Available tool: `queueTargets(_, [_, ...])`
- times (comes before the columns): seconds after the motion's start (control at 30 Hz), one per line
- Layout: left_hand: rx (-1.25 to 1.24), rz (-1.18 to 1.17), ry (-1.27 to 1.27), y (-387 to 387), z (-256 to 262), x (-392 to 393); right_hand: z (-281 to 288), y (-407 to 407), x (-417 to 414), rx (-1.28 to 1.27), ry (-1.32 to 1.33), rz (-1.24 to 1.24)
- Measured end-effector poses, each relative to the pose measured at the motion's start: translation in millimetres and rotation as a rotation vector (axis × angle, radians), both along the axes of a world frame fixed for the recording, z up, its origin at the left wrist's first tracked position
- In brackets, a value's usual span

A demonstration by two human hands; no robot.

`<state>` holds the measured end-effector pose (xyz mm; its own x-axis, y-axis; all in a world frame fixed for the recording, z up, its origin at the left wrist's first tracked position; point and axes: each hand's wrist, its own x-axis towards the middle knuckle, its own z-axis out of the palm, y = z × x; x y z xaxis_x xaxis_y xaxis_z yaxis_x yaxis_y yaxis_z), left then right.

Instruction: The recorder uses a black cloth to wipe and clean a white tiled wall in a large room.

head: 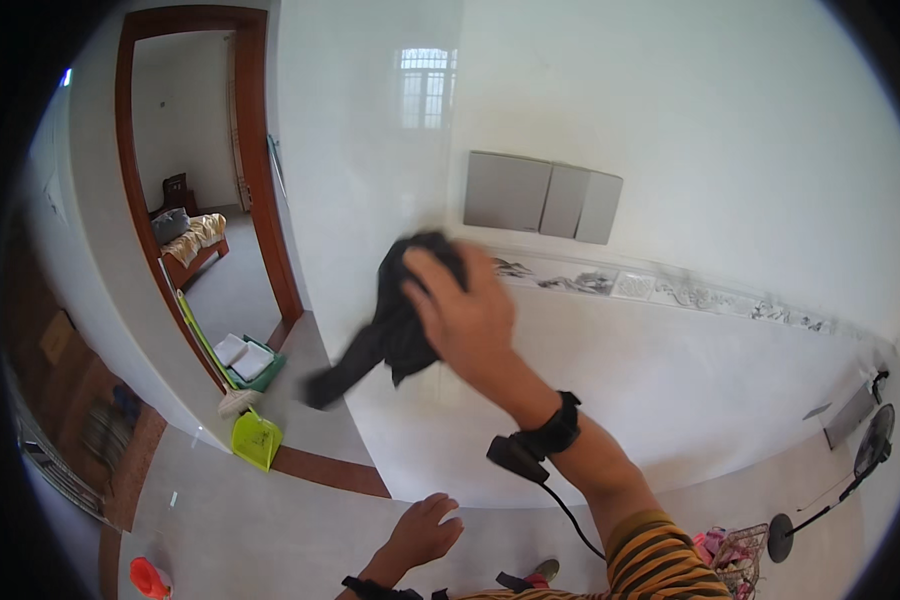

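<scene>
My right hand (pixel 469 311) presses a black cloth (pixel 401 322) towards the pale, glossy wall (pixel 690 150). One end of the cloth hangs loose to the lower left and is blurred. A wall switch panel (pixel 544 195) of grey plates sits just above and to the right of that hand. The decorative tile border (pixel 645 289) runs to the right from behind my fingers. Low in front of my body, my left hand (pixel 424 529) holds nothing, its fingers partly curled and apart. Both wrists wear black straps, and a cable runs from the right one.
To the left, a wooden door frame (pixel 259 150) opens on a room with a wooden seat (pixel 195 240). A broom (pixel 236 401), a green dustpan (pixel 256 441) and a green bin (pixel 266 367) stand near it. An orange-red container (pixel 148 577), a wire basket (pixel 742 551) and a standing fan (pixel 874 442) are on the floor.
</scene>
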<state>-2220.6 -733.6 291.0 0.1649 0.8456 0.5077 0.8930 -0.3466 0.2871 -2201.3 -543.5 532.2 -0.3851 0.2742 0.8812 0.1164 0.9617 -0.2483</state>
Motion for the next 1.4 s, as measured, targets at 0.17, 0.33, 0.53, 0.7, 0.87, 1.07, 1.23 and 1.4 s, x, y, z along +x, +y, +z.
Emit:
queueTargets(0.17, [0.017, 0.095, 0.009, -26.8, -8.1, -15.9, 51.1, 51.7, -4.9, 0.651, 0.309, -0.527])
queueTargets(0.33, [0.029, 0.199, 0.02, -32.7, -11.9, -24.3, 93.0, 67.0, -18.9, 0.67, 0.243, -0.58])
queueTargets(0.53, [0.025, 0.155, -0.019, -18.7, -10.2, -29.9, 139.9, 78.9, -14.7, 0.714, 0.18, -0.496])
queueTargets(0.7, [0.008, 0.101, -0.022, -8.3, -9.5, -29.5, 159.8, 85.0, 20.2, 0.795, -0.135, -0.448])
queueTargets(0.87, [-0.003, 0.083, -0.013, 3.9, -3.3, -31.6, 163.0, 95.2, 77.0, 0.765, -0.297, -0.389])
queueTargets(1.07, [0.019, 0.114, -0.002, 6.3, 8.6, -57.9, 144.3, 102.8, 126.9, 0.433, -0.196, -0.422])
queueTargets(1.23, [0.317, 0.285, 0.164, 75.0, 117.7, -80.4, 42.3, 123.8, 140.6, 0.534, 0.08, -0.495])
queueTargets(1.4, [0.6, 0.281, 0.326, 173.9, 221.3, -67.5, -49.7, 110.7, 151.0, 0.639, -0.232, -0.455])
